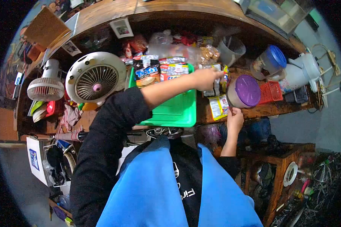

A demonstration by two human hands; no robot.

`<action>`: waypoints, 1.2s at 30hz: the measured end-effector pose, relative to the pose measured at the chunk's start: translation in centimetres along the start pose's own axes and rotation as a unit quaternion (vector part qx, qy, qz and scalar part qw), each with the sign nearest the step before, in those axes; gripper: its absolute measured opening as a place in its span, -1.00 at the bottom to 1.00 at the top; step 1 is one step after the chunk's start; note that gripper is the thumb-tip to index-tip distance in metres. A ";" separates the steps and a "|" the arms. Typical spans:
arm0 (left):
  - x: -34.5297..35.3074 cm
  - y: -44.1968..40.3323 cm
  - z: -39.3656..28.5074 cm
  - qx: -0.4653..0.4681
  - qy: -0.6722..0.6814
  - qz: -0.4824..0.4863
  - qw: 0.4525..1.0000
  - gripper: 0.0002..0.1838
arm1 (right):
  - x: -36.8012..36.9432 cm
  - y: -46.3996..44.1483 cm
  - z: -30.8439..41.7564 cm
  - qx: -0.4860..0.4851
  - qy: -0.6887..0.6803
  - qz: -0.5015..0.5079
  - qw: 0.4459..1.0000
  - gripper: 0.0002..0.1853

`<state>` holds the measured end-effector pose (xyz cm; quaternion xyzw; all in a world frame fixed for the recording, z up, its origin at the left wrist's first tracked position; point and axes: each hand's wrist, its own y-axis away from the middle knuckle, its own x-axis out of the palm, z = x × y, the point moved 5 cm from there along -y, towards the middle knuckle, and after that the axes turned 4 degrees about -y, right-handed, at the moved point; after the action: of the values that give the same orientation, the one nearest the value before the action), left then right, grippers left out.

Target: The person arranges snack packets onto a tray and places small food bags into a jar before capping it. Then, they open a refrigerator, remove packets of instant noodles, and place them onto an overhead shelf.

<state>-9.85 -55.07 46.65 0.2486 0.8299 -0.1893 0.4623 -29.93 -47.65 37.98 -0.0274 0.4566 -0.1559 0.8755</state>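
Note:
My left hand reaches across the green tray, fingers curled at the top of a grey and yellow packet. Its fingertips are partly blurred. Lower down, my right hand has its thumb and fingers pinched at the right edge of a yellow and white sachet. A tub with a purple lid stands just right of both hands. In the tray's far part lie a dark snack packet and several red and white packets, partly covered by my left forearm.
A large white round fan and a smaller fan stand left. To the right are a blue-lidded container, a red basket and a white jug. A clear bin and bagged goods line the back.

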 end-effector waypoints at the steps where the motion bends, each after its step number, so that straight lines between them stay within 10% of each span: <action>1: 2.3 -1.7 0.1 -0.029 -0.081 0.095 0.992 -0.52 | 0.5 0.1 -1.1 0.006 0.002 -0.004 1.000 -0.69; 7: 10.5 -6.2 1.8 -0.216 0.174 0.278 0.920 -0.39 | 2.8 1.7 -3.1 0.204 -0.016 0.030 0.978 -0.37; 9: 14.5 -8.0 4.4 0.018 0.114 0.289 0.950 -0.38 | 3.8 2.3 -3.1 0.168 -0.051 0.036 0.984 -0.40; 10: 10.1 -5.9 1.4 -0.286 0.292 0.206 0.889 -0.42 | 3.7 2.6 -2.5 0.164 -0.104 0.035 0.980 -0.48; 13: 9.0 -5.7 1.7 -0.266 0.316 0.189 0.891 -0.45 | 3.0 2.9 -1.8 0.081 -0.143 -0.089 0.982 -0.56; 19: 0.1 -2.1 1.2 -0.163 0.081 -0.046 0.982 -0.61 | -0.4 2.9 2.2 0.062 -0.445 0.003 0.893 -0.22; 23: -6.5 4.2 0.0 -0.078 0.090 -0.234 0.965 -0.62 | -2.0 2.3 3.7 -0.030 -0.387 0.112 0.915 -0.46; 27: -11.6 10.9 -0.1 -0.074 -0.017 -0.313 0.947 -0.52 | -5.2 2.1 10.5 -0.145 -0.349 0.203 0.903 -0.28; 32: -13.8 16.8 2.3 -0.143 0.058 -0.252 0.955 -0.40 | -3.6 1.6 15.4 -0.309 -0.249 0.152 0.905 -0.62; 33: -13.6 17.5 3.0 -0.135 0.039 -0.224 0.965 -0.41 | -2.1 1.7 15.8 -0.224 -0.361 0.203 0.882 -0.83; 36: -12.4 18.7 4.3 -0.103 -0.005 -0.121 0.987 -0.55 | -1.4 2.3 20.7 -0.340 -0.091 0.213 0.911 -0.68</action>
<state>9.56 -45.27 53.59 0.0962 0.8667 -0.1584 0.4631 -13.39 -46.99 50.70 -0.2398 0.3951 0.2022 0.8635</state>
